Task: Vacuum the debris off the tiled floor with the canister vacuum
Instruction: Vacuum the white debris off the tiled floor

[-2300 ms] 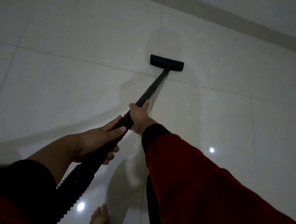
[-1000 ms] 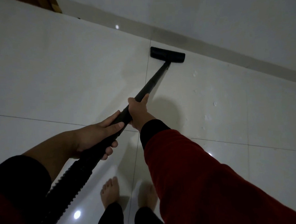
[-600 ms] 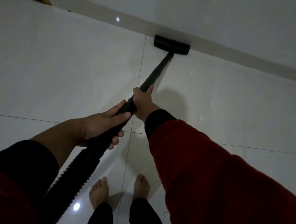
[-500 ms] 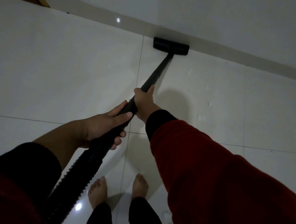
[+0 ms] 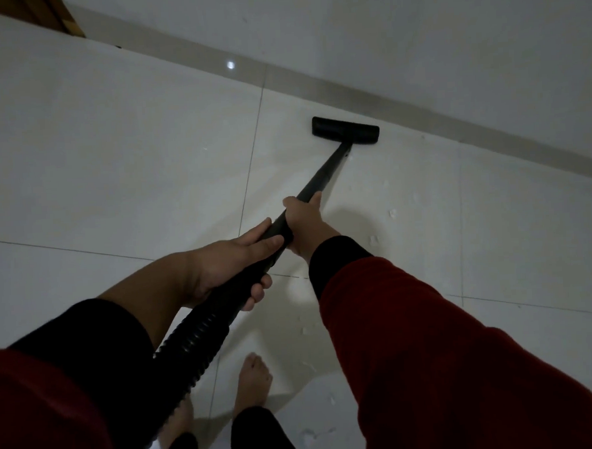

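Both hands hold the black vacuum wand (image 5: 323,178). My right hand (image 5: 303,224) grips the thin tube higher up; my left hand (image 5: 233,262) grips the thick cuff where the ribbed hose (image 5: 191,346) begins. The black floor head (image 5: 345,131) lies flat on the white tiled floor (image 5: 130,164), a short way off the grey baseboard (image 5: 453,120). Small white bits of debris (image 5: 393,213) lie right of the wand, and more debris flecks (image 5: 305,330) sit near my bare feet (image 5: 253,381). The canister is out of view.
A white wall (image 5: 414,29) rises behind the baseboard. A brown wooden edge (image 5: 68,20) shows at the top left corner. Open tile stretches to the left of the wand. A ceiling light reflection (image 5: 230,65) glints on the baseboard.
The floor head has drawn back from the baseboard toward me and sits a little further right. Both hands keep the same grip on the wand.
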